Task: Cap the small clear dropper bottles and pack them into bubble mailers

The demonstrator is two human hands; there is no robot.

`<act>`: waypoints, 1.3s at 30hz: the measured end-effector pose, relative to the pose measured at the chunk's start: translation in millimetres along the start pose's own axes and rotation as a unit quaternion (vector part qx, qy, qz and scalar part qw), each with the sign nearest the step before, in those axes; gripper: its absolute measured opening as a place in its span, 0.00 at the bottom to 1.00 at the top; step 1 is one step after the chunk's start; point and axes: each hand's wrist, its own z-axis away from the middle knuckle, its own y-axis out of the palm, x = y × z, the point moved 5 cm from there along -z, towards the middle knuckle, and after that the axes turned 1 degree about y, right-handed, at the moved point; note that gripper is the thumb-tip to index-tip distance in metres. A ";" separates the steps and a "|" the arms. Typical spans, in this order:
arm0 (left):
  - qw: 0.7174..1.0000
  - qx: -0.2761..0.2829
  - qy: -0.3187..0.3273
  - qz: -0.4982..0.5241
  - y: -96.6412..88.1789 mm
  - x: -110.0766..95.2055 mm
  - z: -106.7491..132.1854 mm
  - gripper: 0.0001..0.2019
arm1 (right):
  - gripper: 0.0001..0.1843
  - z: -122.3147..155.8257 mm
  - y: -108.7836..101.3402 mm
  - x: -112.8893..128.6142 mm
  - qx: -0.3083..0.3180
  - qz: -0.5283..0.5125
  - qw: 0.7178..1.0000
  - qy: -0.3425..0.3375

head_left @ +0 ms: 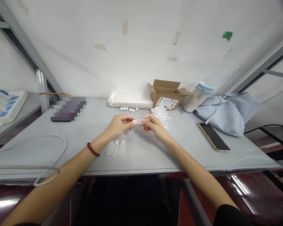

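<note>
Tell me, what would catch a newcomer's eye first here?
Probably the bare left hand and right hand, mid-picture over the grey table, pinching a small translucent piece between them. Next, the open brown cardboard box behind them, slightly to the right. Farther right, a pale blue bag lies beside a blue-lidded bottle.

Bottles (121,147) milky wht; box (169,94) brn; bag (223,115) lt blue, dk-specked.

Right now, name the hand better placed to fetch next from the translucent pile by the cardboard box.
Probably the right hand: the translucent pile lies close beside it, while the left hand is farther off. Both hands hold a small translucent piece, so the right would likely need to let go first.
</note>
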 end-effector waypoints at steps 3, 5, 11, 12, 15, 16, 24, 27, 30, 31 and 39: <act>1.000 0.012 -0.002 0.003 1.9 -0.6 0.3 0.16 | 0.17 0.0 0.4 0.7 -0.002 -0.006 1.000 0.005; 1.000 0.024 -0.016 0.007 2.9 0.3 0.7 0.15 | 0.17 0.3 1.2 1.7 -0.004 -0.008 1.000 0.006; 0.995 0.052 -0.080 -0.015 3.6 6.2 2.2 0.20 | 0.16 1.2 3.4 3.4 0.002 -0.010 1.000 0.007; 0.996 0.057 -0.073 -0.017 3.9 5.3 2.0 0.20 | 0.15 1.2 3.0 3.3 -0.001 -0.010 1.000 0.008; 0.997 0.060 -0.046 -0.031 4.2 1.3 1.6 0.19 | 0.14 1.0 1.4 2.4 -0.010 -0.008 1.000 0.010; 0.997 0.059 -0.038 -0.037 4.2 0.1 1.6 0.19 | 0.14 0.9 0.9 2.1 -0.012 -0.006 1.000 0.010; 0.998 0.025 0.018 -0.057 2.0 -4.6 1.5 0.17 | 0.15 1.1 1.7 2.4 -0.012 -0.002 1.000 0.009; 0.998 0.036 -0.006 -0.049 3.8 -1.4 1.2 0.18 | 0.16 1.4 1.3 2.9 -0.015 -0.003 1.000 0.008; 0.996 0.048 -0.058 -0.042 6.1 4.4 1.4 0.22 | 0.16 1.5 0.8 3.3 -0.017 -0.004 1.000 0.006; 0.995 0.052 -0.069 -0.040 6.7 5.7 1.5 0.23 | 0.17 1.5 0.7 3.3 -0.016 -0.004 1.000 0.006; 0.993 0.056 0.018 -0.106 4.2 -3.0 2.6 0.15 | 0.18 0.4 -0.7 2.8 -0.017 -0.008 1.000 -0.006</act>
